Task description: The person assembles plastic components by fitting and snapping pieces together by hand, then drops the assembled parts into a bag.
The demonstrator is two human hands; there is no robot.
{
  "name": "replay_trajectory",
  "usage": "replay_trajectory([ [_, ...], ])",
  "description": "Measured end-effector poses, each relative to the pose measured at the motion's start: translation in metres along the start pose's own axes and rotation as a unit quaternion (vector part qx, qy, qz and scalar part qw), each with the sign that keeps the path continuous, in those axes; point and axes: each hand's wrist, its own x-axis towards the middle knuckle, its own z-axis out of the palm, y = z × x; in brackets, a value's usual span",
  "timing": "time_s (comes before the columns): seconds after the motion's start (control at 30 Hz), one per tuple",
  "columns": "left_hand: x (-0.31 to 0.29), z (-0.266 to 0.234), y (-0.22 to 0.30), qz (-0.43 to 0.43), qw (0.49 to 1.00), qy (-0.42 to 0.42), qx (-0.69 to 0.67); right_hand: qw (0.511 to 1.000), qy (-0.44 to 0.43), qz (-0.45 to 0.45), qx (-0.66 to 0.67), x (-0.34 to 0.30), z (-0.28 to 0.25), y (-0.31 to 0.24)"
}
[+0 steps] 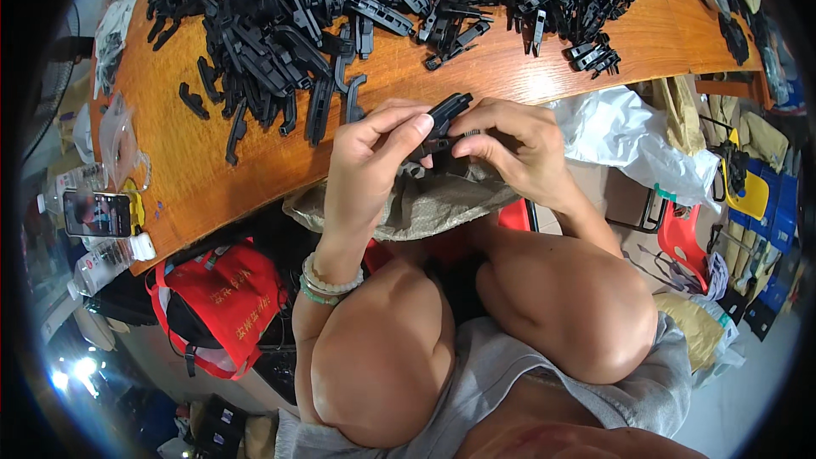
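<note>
My left hand [378, 140] grips a black plastic clip-like part [444, 119], its thumb pressed along the side. My right hand [518, 144] is closed in a pinch just right of that part. Between its thumb and forefinger shows a small ribbed piece that looks like a spring [470, 133]. Both hands meet over the table's front edge, above a greyish-brown woven sack [416, 212] spread across my lap. On the wooden table [442, 81] ahead lies a big heap of similar long black parts [263, 51]. Smaller black parts [544, 0] are piled to its right.
At the table's left end are a phone [98, 214] and clear plastic bottles [106, 263]. A red bag [223, 306] stands below on the left. White plastic sheeting [629, 136] hangs at the right, near a red stool [682, 242] and a yellow-and-blue object [750, 195].
</note>
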Motion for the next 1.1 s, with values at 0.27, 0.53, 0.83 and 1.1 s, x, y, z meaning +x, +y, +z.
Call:
replay_trajectory([
  [0.27, -0.013, 0.005, -0.005, 0.158, 0.952, -0.073, 0.25, 0.987, 0.114, 0.067, 0.095, -0.008, 0.012, 0.006],
  [0.53, -0.011, -0.004, -0.001, 0.315, 0.847, -0.087, 0.419, 0.985, 0.02, -0.132, -0.11, 0.001, 0.001, 0.008],
  [0.83, -0.009, -0.005, -0.004, 0.331, 0.834, -0.085, 0.433, 0.987, 0.061, -0.11, -0.105, -0.002, 0.008, 0.012],
  [1.1, -0.009, -0.015, 0.001, 0.301, 0.84, -0.089, 0.443, 0.994, 0.075, -0.022, -0.073, -0.001, 0.006, 0.003],
])
